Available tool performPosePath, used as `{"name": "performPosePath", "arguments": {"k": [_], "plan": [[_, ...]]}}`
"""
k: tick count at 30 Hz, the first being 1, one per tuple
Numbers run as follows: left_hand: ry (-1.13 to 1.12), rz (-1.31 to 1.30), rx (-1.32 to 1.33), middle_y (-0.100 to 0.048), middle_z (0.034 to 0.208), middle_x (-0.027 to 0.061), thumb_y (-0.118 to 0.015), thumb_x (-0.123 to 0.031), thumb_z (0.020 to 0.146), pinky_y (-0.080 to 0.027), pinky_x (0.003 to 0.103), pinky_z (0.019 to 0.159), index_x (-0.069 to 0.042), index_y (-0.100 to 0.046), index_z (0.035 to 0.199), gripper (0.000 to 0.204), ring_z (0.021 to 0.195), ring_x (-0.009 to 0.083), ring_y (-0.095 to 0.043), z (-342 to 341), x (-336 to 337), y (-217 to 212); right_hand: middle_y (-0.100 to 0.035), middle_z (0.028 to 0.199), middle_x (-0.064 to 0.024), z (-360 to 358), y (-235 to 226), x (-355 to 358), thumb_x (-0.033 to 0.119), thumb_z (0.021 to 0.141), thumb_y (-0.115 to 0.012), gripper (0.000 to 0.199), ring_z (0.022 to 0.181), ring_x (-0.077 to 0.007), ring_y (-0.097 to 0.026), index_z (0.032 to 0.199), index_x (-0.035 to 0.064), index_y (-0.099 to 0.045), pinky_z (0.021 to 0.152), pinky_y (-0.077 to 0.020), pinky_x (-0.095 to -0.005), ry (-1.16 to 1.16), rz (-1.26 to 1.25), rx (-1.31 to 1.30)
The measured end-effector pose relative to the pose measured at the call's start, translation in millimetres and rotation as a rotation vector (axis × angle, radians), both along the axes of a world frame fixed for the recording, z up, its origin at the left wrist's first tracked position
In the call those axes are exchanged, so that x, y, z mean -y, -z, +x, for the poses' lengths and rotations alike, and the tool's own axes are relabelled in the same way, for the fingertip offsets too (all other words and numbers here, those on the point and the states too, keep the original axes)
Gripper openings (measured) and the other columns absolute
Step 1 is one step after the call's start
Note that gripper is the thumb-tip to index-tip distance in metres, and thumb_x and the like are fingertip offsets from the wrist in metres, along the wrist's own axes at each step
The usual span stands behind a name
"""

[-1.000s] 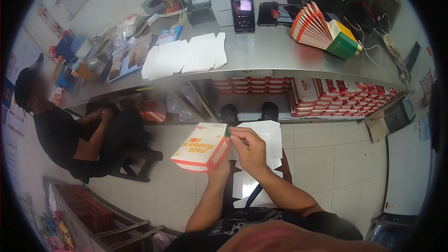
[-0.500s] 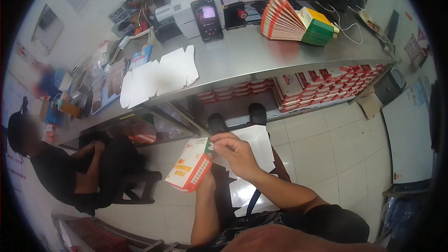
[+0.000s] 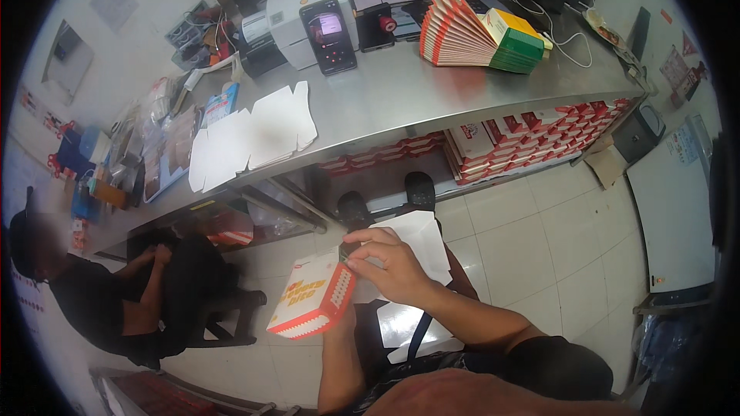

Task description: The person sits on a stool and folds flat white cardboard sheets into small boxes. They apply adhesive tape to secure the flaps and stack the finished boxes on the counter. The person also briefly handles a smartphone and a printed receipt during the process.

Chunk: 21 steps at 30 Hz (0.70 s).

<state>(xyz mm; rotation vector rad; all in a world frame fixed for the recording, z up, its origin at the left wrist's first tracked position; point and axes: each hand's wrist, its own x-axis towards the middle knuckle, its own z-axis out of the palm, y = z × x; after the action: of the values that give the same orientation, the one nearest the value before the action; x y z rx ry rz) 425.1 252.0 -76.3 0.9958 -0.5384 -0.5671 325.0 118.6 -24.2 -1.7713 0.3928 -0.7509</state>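
Observation:
A white cardboard food box with orange lettering and a red scalloped side is tilted in front of me, over my lap. My left hand is closed around it from underneath, its fingers mostly hidden by the box. My right hand is at the box's far right end, thumb and fingers pinching a small dark green flap there. Flat white carton sheets lie across my legs, below and beyond my right hand.
A steel counter runs ahead, bearing white box blanks, a phone, a label printer and a fanned stack of folded boxes. Red-and-white boxes fill the shelf beneath. A person sits at left.
The box has shifted slightly left and down, its red side turning more toward me. My right hand has stayed at its far right end, fingers a little more curled.

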Motion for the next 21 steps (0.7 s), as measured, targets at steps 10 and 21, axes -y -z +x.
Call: {"name": "performPosePath", "arguments": {"k": [10,21], "plan": [[-0.065,0.009,-0.217,-0.062,0.133,0.0080,-0.077,-0.016,0.095,-0.049,0.039,0.109,-0.008,-0.053,0.141,0.052,0.124,0.0215,-0.060,-8.3,16.3,-14.6,-0.066,0.128,-0.0155,0.3,19.0,-8.9,0.004,0.092,-0.071,0.012,0.118,-0.0279,-0.064,0.104,0.0015,-0.073,0.102,-0.0498,-0.0365,0.034,0.140,0.135],[-0.251,0.234,-0.127,-0.065,0.121,0.0088,-0.069,-0.004,0.099,-0.054,0.031,0.095,-0.002,-0.059,0.131,0.033,0.112,0.0176,-0.065,-12.2,22.0,-29.1,-0.066,0.119,-0.0141,-1.0,20.7,-14.8,0.013,0.092,-0.075,0.024,0.106,-0.0317,-0.069,0.113,0.0026,-0.070,0.090,-0.0560,-0.0396,0.131,-0.181,0.030]]}}
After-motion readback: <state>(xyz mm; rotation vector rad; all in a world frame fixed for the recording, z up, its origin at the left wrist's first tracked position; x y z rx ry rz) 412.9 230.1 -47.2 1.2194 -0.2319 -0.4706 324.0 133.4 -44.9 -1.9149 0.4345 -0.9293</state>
